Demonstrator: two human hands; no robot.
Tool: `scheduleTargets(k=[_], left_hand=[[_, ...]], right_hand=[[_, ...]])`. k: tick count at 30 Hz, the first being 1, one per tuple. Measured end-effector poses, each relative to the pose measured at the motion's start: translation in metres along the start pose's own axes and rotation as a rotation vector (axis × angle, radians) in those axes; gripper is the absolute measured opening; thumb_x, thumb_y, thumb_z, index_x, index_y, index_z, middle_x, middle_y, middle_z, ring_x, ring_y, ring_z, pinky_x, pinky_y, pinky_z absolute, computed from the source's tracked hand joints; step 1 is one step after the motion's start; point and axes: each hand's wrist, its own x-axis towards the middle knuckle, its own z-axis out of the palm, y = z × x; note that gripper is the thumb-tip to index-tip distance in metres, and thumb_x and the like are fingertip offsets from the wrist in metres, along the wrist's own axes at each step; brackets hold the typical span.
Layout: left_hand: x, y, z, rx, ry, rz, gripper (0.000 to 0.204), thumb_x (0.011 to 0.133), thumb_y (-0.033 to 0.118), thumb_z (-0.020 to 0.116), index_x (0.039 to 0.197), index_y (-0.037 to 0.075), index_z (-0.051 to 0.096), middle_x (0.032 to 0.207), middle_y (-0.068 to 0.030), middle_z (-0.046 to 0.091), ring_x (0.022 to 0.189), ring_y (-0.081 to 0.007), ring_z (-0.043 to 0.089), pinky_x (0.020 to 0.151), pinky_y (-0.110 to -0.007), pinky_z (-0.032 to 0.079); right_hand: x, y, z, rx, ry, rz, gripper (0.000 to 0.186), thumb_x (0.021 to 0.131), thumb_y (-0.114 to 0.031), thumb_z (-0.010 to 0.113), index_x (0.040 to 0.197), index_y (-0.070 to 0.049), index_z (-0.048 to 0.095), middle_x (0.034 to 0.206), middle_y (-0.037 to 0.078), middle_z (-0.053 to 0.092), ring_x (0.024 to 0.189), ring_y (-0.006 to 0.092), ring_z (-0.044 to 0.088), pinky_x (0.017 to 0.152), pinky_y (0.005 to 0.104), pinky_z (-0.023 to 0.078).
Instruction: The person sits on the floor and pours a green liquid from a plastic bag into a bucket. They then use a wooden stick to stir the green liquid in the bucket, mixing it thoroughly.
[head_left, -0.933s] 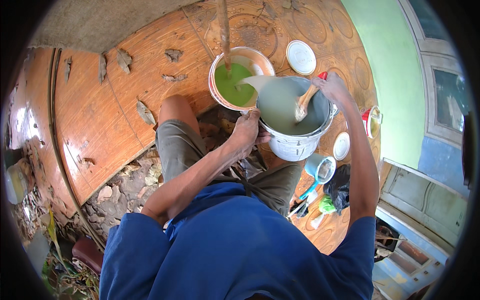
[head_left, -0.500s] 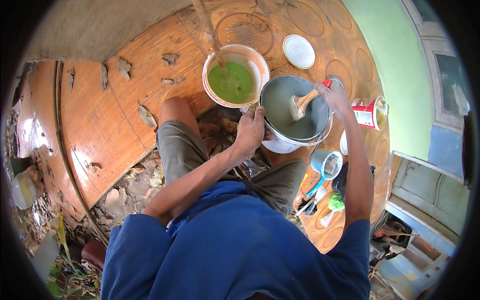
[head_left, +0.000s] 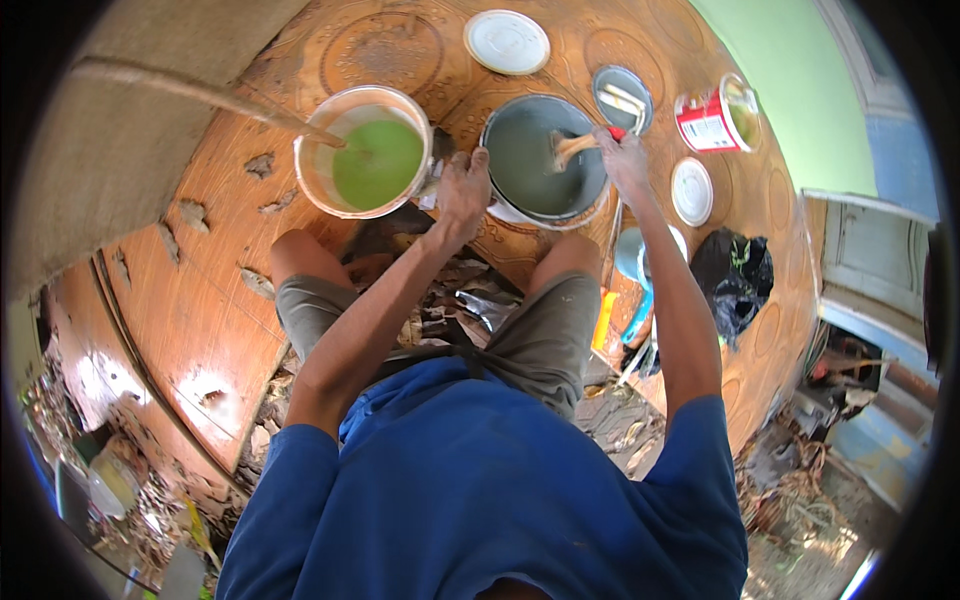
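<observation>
In front of me stands a bucket (head_left: 545, 112) with a dark grey inside and murky grey-green liquid. My left hand (head_left: 464, 195) grips its left rim, thumb up at the edge. My right hand (head_left: 624, 165) is closed around the handle of a wide paintbrush (head_left: 575, 148) at the right rim. The brush's pale bristles point left, over the liquid or touching it; I cannot tell which. To the left is a white bucket (head_left: 303, 160) of bright green paint (head_left: 378, 168), with a wooden stick (head_left: 215, 95) leaning in it.
Two white lids (head_left: 507, 42) (head_left: 692, 192) lie on the brown patterned sheet. A small grey container (head_left: 622, 100), a red-and-white paint can (head_left: 712, 120), a blue dipper (head_left: 637, 318), an orange-handled tool (head_left: 604, 320) and a black plastic bag (head_left: 738, 285) are at the right. Dry leaves (head_left: 258, 283) lie about.
The view has shifted. The grey bucket has moved farther from my body and now stands apart from the green-paint bucket. My hands went with it, still on the rim and the brush.
</observation>
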Motion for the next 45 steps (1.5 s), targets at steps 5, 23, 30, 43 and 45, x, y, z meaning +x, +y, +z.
scheduleTargets(k=[5, 23, 30, 43, 45], left_hand=[[0.023, -0.035, 0.02, 0.205, 0.04, 0.083, 0.038, 0.092, 0.033, 0.043, 0.095, -0.003, 0.054, 0.079, -0.0111, 0.056, 0.063, -0.0166, 0.056, 0.05, -0.027, 0.047], [-0.079, -0.057, -0.243, 0.417, 0.275, 0.555, 0.022, 0.088, 0.019, 0.052, 0.1, 0.004, 0.063, 0.09, -0.0056, 0.064, 0.084, -0.012, 0.057, 0.077, -0.026, 0.044], [-0.063, -0.086, -0.313, -0.365, -0.277, -0.364, 0.062, 0.09, 0.049, 0.034, 0.119, -0.003, 0.051, 0.115, -0.0165, 0.056, 0.11, -0.0247, 0.05, 0.097, -0.038, 0.037], [-0.073, -0.117, -0.37, 0.539, -0.128, -0.582, 0.065, 0.087, 0.058, 0.035, 0.116, 0.003, 0.054, 0.099, -0.0149, 0.06, 0.091, -0.0225, 0.056, 0.087, -0.033, 0.042], [-0.033, -0.082, -0.373, 0.354, 0.024, -0.289, 0.065, 0.087, 0.058, 0.035, 0.117, 0.004, 0.054, 0.099, -0.0149, 0.06, 0.09, -0.0225, 0.056, 0.087, -0.033, 0.042]], right_hand=[[-0.004, 0.031, 0.005, 0.07, 0.009, 0.064, 0.039, 0.079, -0.041, 0.056, 0.077, -0.003, 0.065, 0.064, 0.017, 0.06, 0.064, 0.03, 0.058, 0.065, 0.036, 0.044], [-0.145, 0.212, -0.033, 0.679, -0.327, 0.54, 0.058, 0.087, -0.053, 0.043, 0.122, -0.007, 0.051, 0.113, 0.007, 0.058, 0.092, 0.0149, 0.055, 0.078, 0.026, 0.041], [-0.214, 0.291, -0.01, 1.534, -0.561, 0.578, 0.032, 0.088, -0.024, 0.052, 0.113, -0.004, 0.054, 0.102, 0.003, 0.061, 0.086, 0.0132, 0.058, 0.075, 0.0326, 0.047], [-0.193, 0.314, -0.044, 0.449, -0.628, 0.082, 0.027, 0.085, -0.015, 0.053, 0.108, -0.003, 0.058, 0.086, 0.001, 0.06, 0.071, 0.011, 0.056, 0.062, 0.0255, 0.045], [-0.169, 0.284, -0.059, 0.238, -0.599, -0.027, 0.026, 0.084, -0.013, 0.053, 0.107, -0.003, 0.058, 0.083, 0.001, 0.06, 0.069, 0.0106, 0.056, 0.06, 0.0244, 0.044]])
